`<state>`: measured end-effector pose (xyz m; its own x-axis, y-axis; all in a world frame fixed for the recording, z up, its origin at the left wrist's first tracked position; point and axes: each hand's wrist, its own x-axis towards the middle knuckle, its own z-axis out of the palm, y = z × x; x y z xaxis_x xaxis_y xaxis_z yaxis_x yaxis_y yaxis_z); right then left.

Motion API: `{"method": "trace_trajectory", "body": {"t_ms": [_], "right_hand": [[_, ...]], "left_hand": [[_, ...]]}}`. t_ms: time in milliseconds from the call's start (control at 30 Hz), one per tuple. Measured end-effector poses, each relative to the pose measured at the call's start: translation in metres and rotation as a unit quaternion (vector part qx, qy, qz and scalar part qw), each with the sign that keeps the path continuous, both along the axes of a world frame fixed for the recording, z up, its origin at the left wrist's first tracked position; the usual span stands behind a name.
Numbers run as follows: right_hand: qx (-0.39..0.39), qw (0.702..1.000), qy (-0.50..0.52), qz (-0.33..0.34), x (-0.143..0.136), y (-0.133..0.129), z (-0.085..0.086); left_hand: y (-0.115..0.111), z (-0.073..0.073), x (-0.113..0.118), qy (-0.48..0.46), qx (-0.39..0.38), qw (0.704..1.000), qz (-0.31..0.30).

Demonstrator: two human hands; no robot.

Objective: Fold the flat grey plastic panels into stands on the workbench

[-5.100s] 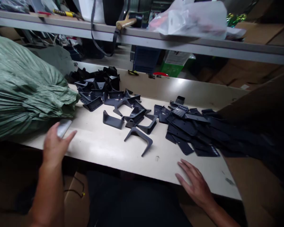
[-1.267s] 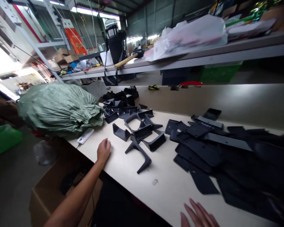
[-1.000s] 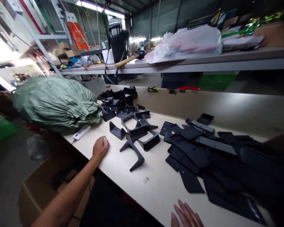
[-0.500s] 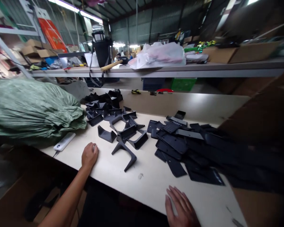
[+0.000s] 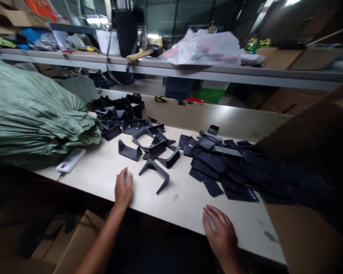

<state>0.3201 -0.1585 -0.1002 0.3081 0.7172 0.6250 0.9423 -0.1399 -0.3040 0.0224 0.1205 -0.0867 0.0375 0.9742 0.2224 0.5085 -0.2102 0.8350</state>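
A green sack bulges at the left of the counter. Just beside it lies a white device with a cable. Dark brackets scatter behind the left hand, half open and empty; the nearest bracket is just to its right. Flat dark plates heap behind the right hand, loosely curled, empty, near the front edge.

Dark U-shaped brackets lie scattered left of overlapping flat black plates.
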Motion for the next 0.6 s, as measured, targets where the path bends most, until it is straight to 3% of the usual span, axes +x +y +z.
{"method": "trace_trajectory", "body": {"t_ms": [133,333,600], "right_hand": [[0.016,0.997,-0.042,0.057,0.011,-0.003,-0.004],[0.011,0.982,-0.132,0.137,0.022,-0.004,-0.004],[-0.014,0.998,0.044,0.042,0.005,-0.002,0.013]], "left_hand": [[-0.018,-0.002,-0.002,-0.036,0.008,0.999,-0.007],[-0.021,0.003,-0.003,-0.035,0.029,0.999,-0.005],[-0.024,0.007,-0.003,-0.036,0.032,0.999,-0.018]]}}
